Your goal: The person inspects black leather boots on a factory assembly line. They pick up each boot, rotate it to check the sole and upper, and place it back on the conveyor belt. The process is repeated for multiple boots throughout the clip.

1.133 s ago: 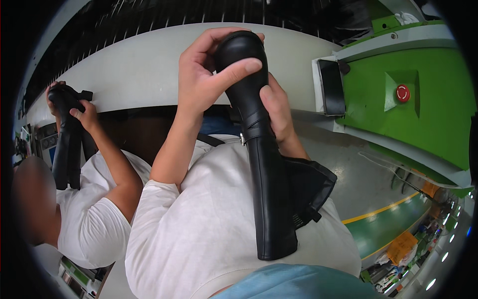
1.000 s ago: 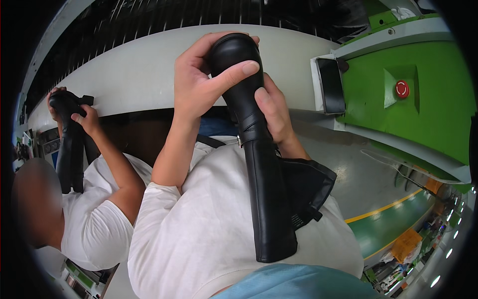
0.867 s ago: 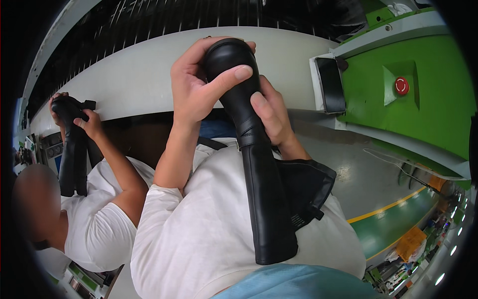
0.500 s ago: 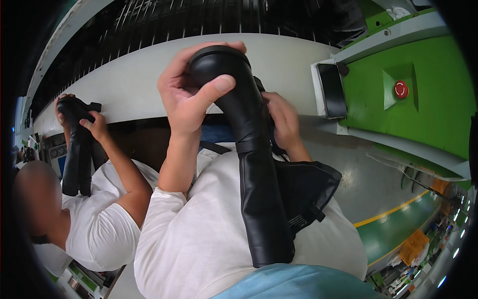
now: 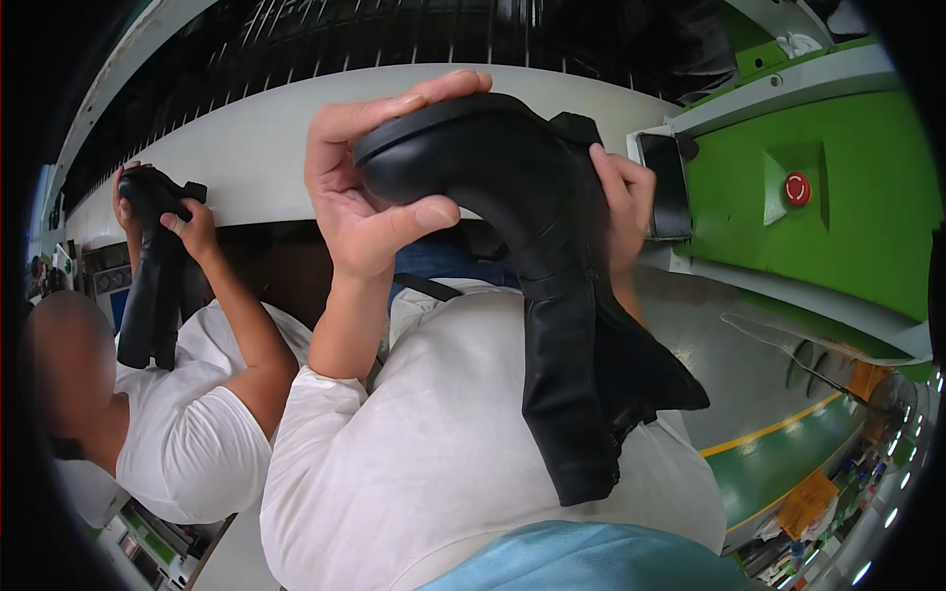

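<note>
A tall black leather boot [image 5: 557,295] hangs sole up in front of my white shirt, its shaft pointing down toward me. At the toe, my left hand [image 5: 360,187] grips it with the fingers along the sole edge and the thumb below the toe. My right hand [image 5: 629,202] is closed around the heel side, partly hidden behind the boot. The shaft is opened at its side, and a dark flap [image 5: 655,374] spreads out to the right. A strap crosses the ankle.
Ahead runs a pale worktop edge [image 5: 246,128] with a dark slatted rack behind it. To the right stands a green machine [image 5: 857,197] with a red stop button [image 5: 796,188] and a dark flat panel [image 5: 664,187]. A co-worker at left holds another black boot [image 5: 153,256].
The boot has turned so its toe points left and its side profile shows. My right hand has come up and to the right, to the heel. The shaft's lower end swung right.
</note>
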The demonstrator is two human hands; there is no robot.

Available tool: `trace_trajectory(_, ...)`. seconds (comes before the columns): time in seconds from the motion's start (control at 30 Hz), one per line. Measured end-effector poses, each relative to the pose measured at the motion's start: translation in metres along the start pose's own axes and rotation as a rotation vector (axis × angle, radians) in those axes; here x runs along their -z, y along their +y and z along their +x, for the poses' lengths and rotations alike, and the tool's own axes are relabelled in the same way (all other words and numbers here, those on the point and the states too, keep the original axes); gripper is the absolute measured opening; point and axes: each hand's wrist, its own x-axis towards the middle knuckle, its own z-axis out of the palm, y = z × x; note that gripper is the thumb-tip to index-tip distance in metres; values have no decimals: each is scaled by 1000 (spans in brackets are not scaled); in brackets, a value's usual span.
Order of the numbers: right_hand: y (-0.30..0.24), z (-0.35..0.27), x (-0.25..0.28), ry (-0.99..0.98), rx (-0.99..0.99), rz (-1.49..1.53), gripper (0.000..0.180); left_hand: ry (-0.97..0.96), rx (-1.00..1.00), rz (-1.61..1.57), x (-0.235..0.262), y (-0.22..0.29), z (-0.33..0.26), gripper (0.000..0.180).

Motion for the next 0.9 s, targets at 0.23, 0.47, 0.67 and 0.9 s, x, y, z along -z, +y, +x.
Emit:
trace_trajectory(0.23,-15,7,1,-92,115,3,57,-45,-61,-47,-2,2,-5,75)
trace_trajectory(0.47,-3,6,-2,-98,115,16,56,-35,87,25,7,2,-12,76)
trace_trajectory(0.67,19,31,28,-168,321,-78,56,-185,526,403,18,35,-2,72)
trace_trajectory(0.9,16,42,45,-238,372,-107,52,-305,517,402,22,23,-7,76)
